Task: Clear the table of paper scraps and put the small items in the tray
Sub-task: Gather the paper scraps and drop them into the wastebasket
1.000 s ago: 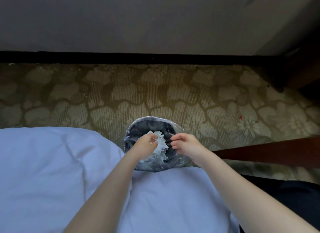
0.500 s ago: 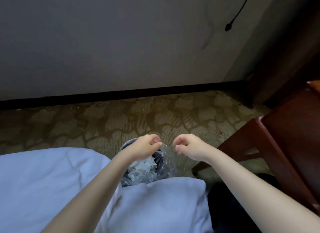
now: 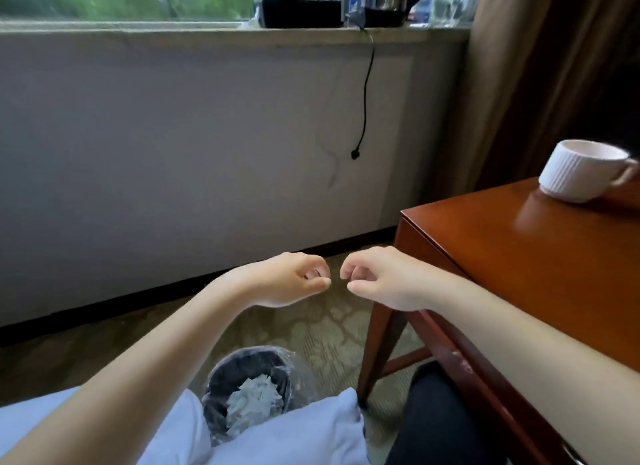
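Both hands have come up and away from the bin [image 3: 221, 378], which now sits low in the frame, centre-left, and the view has lifted to take in the bench [image 3: 519, 263] on the right. Paper scraps [image 3: 252, 399] lie heaped inside the bin, partly behind white bedding [image 3: 294, 437] along the bottom edge. At mid-frame the left hand [image 3: 287, 281] and right hand [image 3: 384, 281] hover close together, knuckles facing; each grip is loosely curled, thumb and fingertips slightly apart, and nothing shows inside either. The dumping step looks finished. Whatever remains probably lies on the bench, which spreads right of both hands, its near edge running from mid-frame down to the lower right corner. The right hand is nearer, its forearm already crossing that edge. Only a white cup [image 3: 578, 173] shows on the bench, at the far right; the tray and small items are out of view.
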Demonstrator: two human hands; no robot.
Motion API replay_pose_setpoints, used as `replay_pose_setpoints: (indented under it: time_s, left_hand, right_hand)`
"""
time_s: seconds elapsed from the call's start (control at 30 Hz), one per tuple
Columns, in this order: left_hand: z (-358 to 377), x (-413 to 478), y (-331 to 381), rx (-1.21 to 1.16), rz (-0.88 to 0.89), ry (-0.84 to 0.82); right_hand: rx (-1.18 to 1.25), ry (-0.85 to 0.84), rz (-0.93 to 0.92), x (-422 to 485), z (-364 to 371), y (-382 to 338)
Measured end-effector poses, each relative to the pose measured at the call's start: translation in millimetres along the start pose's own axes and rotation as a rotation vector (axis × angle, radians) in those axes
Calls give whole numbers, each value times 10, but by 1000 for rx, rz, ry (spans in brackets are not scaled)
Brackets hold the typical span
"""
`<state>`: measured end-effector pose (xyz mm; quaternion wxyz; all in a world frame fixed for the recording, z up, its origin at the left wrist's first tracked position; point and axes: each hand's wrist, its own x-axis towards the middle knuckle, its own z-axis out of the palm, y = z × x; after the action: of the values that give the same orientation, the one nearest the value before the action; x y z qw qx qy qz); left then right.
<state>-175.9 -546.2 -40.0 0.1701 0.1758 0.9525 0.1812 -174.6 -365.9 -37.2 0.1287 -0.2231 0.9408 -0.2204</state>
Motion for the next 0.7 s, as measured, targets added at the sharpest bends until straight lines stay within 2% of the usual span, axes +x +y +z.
replay_pose_setpoints:
  time_s: [0.17, 0.37, 0.7]
  left_hand:
    - [-187, -158, 696, 20, 157, 89]
    - [-138, -252, 1546, 74, 383, 137]
    - [428, -313, 3021, 132, 748, -63]
  right_hand:
    - [-58, 178, 11, -663, -452, 39]
    - [-99, 370, 136, -1565, -793, 330]
    - [-120, 563, 483, -3339, -663, 892]
